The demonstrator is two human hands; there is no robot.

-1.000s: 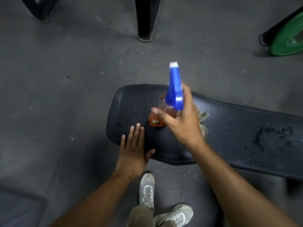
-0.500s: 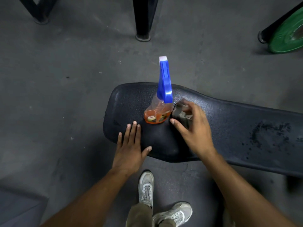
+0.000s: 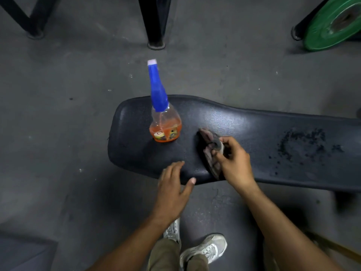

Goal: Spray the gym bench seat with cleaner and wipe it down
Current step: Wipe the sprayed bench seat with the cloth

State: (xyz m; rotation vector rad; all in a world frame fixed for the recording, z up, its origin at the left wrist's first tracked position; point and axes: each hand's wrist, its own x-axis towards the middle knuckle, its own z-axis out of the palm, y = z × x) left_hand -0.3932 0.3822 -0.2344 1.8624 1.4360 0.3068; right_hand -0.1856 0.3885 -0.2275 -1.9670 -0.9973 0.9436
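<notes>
A black padded gym bench seat (image 3: 244, 124) runs across the middle of the view, with a patch of dark droplets toward its right end. A clear spray bottle (image 3: 165, 122) with a blue trigger head and orange liquid stands upright on the seat's left part, untouched. My right hand (image 3: 232, 161) grips a crumpled grey cloth (image 3: 210, 145) that lies on the seat, right of the bottle. My left hand (image 3: 172, 187) hovers at the seat's near edge with its fingers loosely spread, holding nothing.
Grey gym floor (image 3: 68, 124) surrounds the bench. Black metal frame legs (image 3: 156, 22) stand at the back. A green weight plate (image 3: 334, 22) sits at the top right. My two shoes (image 3: 203, 249) are on the floor just below the seat.
My right hand let go of the spray bottle, which now stands alone on the seat, and took hold of the cloth, drawing it right. My left hand lifted off the seat and shifted right.
</notes>
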